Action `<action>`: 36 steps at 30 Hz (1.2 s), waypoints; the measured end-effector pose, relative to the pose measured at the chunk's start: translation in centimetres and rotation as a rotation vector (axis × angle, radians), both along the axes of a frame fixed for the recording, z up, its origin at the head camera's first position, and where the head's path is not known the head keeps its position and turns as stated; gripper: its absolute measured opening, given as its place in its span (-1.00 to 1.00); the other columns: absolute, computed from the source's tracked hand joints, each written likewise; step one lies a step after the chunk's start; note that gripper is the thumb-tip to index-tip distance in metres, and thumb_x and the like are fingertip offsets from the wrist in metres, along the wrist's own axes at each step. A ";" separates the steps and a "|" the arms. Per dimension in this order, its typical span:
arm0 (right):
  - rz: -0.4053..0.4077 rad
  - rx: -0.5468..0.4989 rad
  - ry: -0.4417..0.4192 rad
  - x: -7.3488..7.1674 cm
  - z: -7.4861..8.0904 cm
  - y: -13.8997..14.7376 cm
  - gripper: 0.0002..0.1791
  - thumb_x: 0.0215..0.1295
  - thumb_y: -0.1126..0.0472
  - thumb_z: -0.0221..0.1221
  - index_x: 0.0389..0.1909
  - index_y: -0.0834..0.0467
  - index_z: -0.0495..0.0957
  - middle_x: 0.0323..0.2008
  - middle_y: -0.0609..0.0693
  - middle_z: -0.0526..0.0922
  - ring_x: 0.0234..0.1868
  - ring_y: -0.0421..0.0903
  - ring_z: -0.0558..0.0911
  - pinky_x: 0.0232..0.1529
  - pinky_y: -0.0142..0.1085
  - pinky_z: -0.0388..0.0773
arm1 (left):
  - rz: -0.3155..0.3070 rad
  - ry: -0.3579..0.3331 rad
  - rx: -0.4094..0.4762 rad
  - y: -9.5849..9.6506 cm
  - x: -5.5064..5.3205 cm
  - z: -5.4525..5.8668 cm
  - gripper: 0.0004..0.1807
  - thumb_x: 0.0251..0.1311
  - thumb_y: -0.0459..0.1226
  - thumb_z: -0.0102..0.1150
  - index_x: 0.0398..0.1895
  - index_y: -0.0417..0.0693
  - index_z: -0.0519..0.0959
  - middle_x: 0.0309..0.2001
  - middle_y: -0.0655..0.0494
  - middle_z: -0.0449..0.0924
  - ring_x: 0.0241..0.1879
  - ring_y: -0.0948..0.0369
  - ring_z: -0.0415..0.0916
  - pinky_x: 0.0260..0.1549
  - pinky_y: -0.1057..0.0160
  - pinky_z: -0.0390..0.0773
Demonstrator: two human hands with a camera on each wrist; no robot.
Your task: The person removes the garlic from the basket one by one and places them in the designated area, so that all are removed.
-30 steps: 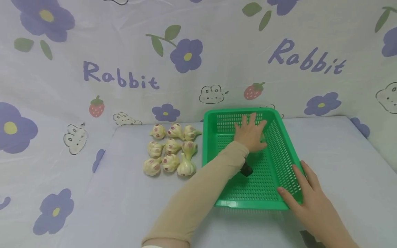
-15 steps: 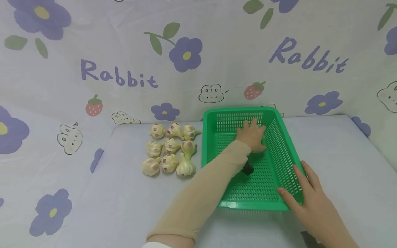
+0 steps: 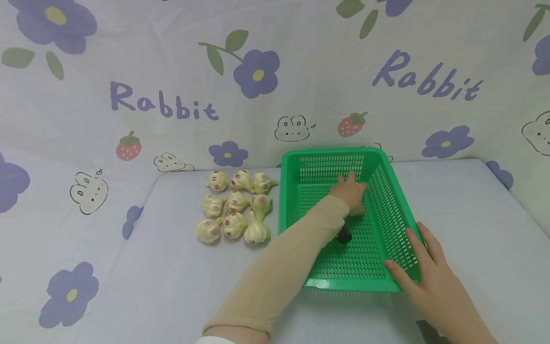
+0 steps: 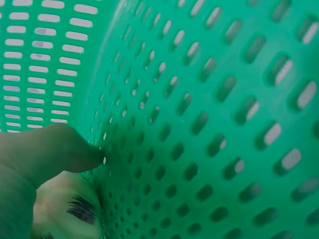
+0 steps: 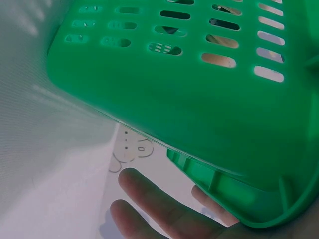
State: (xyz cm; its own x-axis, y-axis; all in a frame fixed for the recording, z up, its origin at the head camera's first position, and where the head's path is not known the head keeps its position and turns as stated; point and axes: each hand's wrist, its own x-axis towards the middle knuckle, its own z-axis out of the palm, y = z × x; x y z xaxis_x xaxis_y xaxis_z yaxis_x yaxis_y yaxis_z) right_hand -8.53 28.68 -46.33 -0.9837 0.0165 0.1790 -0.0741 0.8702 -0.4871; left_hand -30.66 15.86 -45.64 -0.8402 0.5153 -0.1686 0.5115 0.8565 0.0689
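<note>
My left hand [image 3: 350, 193] is low inside the green plastic basket [image 3: 339, 285], near its far right part. In the left wrist view, the thumb [image 4: 55, 149] lies over a pale garlic bulb [image 4: 67, 206] with dark purple streaks, close against the basket's perforated wall. The hand hides this bulb in the head view, and the other fingers are out of the left wrist view. My right hand [image 3: 438, 282] holds the basket's near right corner, thumb over the rim and fingers along the outside. From the right wrist, its fingers [image 5: 154, 201] show below the rim.
Left of the basket, several garlic bulbs [image 3: 235, 225] lie in three rows on the pale cloth-covered table [image 3: 172, 286]. A printed cloth [image 3: 172, 57] with flowers and rabbits hangs behind. A black device [image 3: 343, 235] sits at the left wrist, below the beige sleeve [image 3: 279, 267].
My left hand has sunk lower into the basket, its spread fingers drawing in and covering the garlic bulb that peeked out beside it. The right hand stays at the basket's corner.
</note>
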 end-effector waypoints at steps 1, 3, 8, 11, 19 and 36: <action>0.000 0.000 0.000 0.0 0.0 0.0 -0.03 0.50 -0.15 0.17 0.66 0.25 -0.04 0.65 0.28 -0.12 0.33 0.49 0.37 0.01 0.51 0.42 | 0.001 -0.001 -0.001 0.0 0.0 0.0 -0.20 0.31 0.14 0.31 0.59 0.42 0.26 0.56 0.07 0.08 0.47 0.02 0.22 0.05 0.14 0.66; 0.000 0.002 0.001 0.0 0.0 0.0 -0.03 0.50 -0.15 0.17 0.66 0.25 -0.04 0.65 0.28 -0.11 0.32 0.49 0.38 0.01 0.51 0.43 | -0.006 0.010 -0.001 0.0 0.1 0.0 -0.20 0.30 0.13 0.32 0.59 0.41 0.27 0.54 0.05 0.11 0.45 0.01 0.24 0.01 0.15 0.67; 0.003 0.003 0.004 0.0 -0.1 0.0 -0.03 0.50 -0.15 0.17 0.66 0.26 -0.05 0.65 0.28 -0.11 0.31 0.48 0.39 0.00 0.50 0.44 | -0.017 0.036 -0.014 0.1 0.4 0.0 -0.21 0.30 0.12 0.33 0.58 0.38 0.30 0.51 0.03 0.16 0.43 0.01 0.28 0.01 0.17 0.68; 0.003 0.000 -0.001 0.1 -0.1 0.0 -0.03 0.50 -0.15 0.17 0.66 0.25 -0.05 0.65 0.26 -0.13 0.32 0.48 0.38 0.00 0.50 0.43 | -0.020 0.033 -0.021 0.2 0.4 -0.1 -0.23 0.31 0.11 0.32 0.57 0.37 0.32 0.52 0.02 0.17 0.44 0.01 0.27 0.05 0.17 0.67; 0.003 0.002 0.023 0.0 0.0 0.0 -0.04 0.50 -0.14 0.18 0.66 0.25 -0.03 0.65 0.26 -0.10 0.30 0.48 0.40 -0.02 0.50 0.44 | -0.028 -0.015 -0.013 0.6 -0.6 -0.9 -0.32 0.33 0.04 0.32 0.52 0.36 0.40 0.51 0.04 0.20 0.45 0.02 0.25 0.10 0.15 0.64; 0.001 -0.003 0.025 -0.1 0.0 -0.1 -0.02 0.48 -0.14 0.20 0.66 0.25 -0.03 0.66 0.27 -0.12 0.32 0.50 0.38 -0.02 0.51 0.43 | -0.030 0.034 0.000 0.4 -0.6 -0.4 -0.44 0.30 -0.01 0.36 0.38 0.34 0.54 0.40 0.10 0.30 0.33 0.14 0.29 0.00 0.26 0.64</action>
